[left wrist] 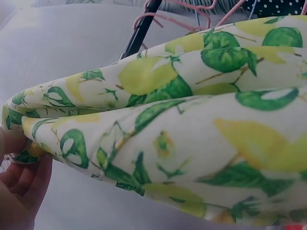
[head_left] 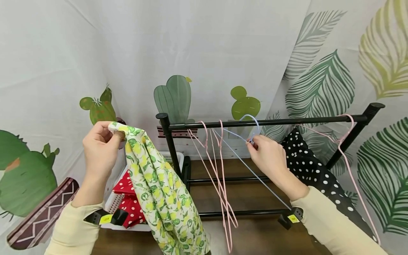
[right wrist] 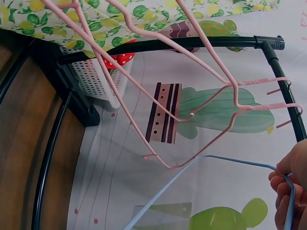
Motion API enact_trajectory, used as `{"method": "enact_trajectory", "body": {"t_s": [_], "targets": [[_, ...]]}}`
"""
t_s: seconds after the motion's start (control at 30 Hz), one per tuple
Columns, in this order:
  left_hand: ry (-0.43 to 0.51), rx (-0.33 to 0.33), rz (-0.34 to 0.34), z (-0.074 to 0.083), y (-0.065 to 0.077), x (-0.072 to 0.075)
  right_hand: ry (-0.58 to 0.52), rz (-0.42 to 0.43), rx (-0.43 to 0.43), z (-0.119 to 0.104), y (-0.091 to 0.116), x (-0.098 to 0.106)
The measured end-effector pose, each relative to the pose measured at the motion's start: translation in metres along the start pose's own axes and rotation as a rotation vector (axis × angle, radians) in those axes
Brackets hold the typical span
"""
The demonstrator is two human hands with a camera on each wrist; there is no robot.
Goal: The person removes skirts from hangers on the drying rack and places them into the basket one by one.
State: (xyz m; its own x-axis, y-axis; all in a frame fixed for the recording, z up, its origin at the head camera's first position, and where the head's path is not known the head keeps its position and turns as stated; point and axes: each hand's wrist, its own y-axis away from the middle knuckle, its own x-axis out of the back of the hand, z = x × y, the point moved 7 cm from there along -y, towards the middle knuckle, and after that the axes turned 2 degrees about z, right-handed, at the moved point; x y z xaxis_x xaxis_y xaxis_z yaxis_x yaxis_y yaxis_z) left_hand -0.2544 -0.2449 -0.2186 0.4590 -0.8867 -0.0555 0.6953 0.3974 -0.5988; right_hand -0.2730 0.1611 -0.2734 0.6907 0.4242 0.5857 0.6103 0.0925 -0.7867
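Observation:
My left hand [head_left: 101, 148] pinches a corner of a lemon-print cloth [head_left: 162, 191], white with yellow lemons and green leaves, which hangs down in long folds. In the left wrist view the thumb and fingers grip the cloth's gathered end at the left. With my right hand [head_left: 268, 156] I pinch a blue hanger [head_left: 245, 163] at its neck, just below the rack's top rail; its hook overlaps the rail in the head view. Two pink hangers [head_left: 223, 184] hang from the rail between the hands.
A black clothes rack [head_left: 204, 124] stands ahead of a printed curtain. At its right end a pink hanger [head_left: 345, 152] hangs beside a black polka-dot garment [head_left: 313, 166]. On the left, a white basket [head_left: 111, 205] holds red polka-dot fabric [head_left: 132, 209].

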Motion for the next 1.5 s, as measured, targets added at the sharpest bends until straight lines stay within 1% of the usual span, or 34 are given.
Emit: {"method": "enact_trajectory", "body": {"t_s": [0.13, 0.23, 0.3, 0.47, 0.57, 0.67, 0.77, 0.87, 0.9, 1.0, 1.1, 1.23, 1.33, 1.43, 1.5], "targets": [[0.013, -0.013, 0.028, 0.002, -0.006, 0.01, 0.005, -0.023, -0.012, -0.002, -0.001, -0.004], [0.053, -0.017, 0.081, 0.004, -0.011, 0.019, 0.006, -0.028, -0.02, -0.002, -0.002, -0.008], [0.086, -0.013, 0.131, 0.005, -0.017, 0.026, 0.007, -0.025, -0.022, -0.002, -0.002, -0.01], [0.112, 0.018, 0.241, 0.009, -0.034, 0.038, 0.009, -0.018, -0.023, -0.002, -0.001, -0.012], [0.152, 0.044, 0.274, 0.007, -0.043, 0.04, 0.01, -0.017, -0.024, -0.003, -0.001, -0.013], [0.171, 0.07, 0.29, 0.0, -0.046, 0.042, 0.007, -0.026, -0.022, -0.003, 0.0, -0.014], [0.124, 0.108, 0.293, -0.015, -0.043, 0.043, 0.007, -0.037, -0.021, -0.003, 0.001, -0.016], [0.07, 0.157, 0.29, -0.033, -0.036, 0.044, 0.012, -0.041, -0.02, -0.003, 0.001, -0.018], [0.062, 0.179, 0.286, -0.039, -0.033, 0.044, 0.016, -0.041, -0.02, -0.003, 0.001, -0.018], [0.058, 0.216, 0.273, -0.056, -0.025, 0.043, 0.022, -0.042, -0.019, -0.003, 0.002, -0.019], [0.069, 0.262, 0.26, -0.071, -0.017, 0.043, 0.024, -0.044, -0.018, -0.003, 0.002, -0.02], [0.003, 0.335, 0.238, -0.088, -0.005, 0.043, 0.027, -0.048, -0.015, -0.002, 0.002, -0.021], [-0.089, 0.382, 0.202, -0.101, 0.004, 0.043, 0.03, -0.053, -0.016, -0.002, 0.003, -0.021], [-0.139, 0.423, 0.155, -0.113, 0.014, 0.043, 0.031, -0.057, -0.022, -0.002, 0.003, -0.022], [-0.181, 0.449, 0.11, -0.122, 0.021, 0.043, 0.032, -0.061, -0.026, -0.002, 0.003, -0.023]]}}
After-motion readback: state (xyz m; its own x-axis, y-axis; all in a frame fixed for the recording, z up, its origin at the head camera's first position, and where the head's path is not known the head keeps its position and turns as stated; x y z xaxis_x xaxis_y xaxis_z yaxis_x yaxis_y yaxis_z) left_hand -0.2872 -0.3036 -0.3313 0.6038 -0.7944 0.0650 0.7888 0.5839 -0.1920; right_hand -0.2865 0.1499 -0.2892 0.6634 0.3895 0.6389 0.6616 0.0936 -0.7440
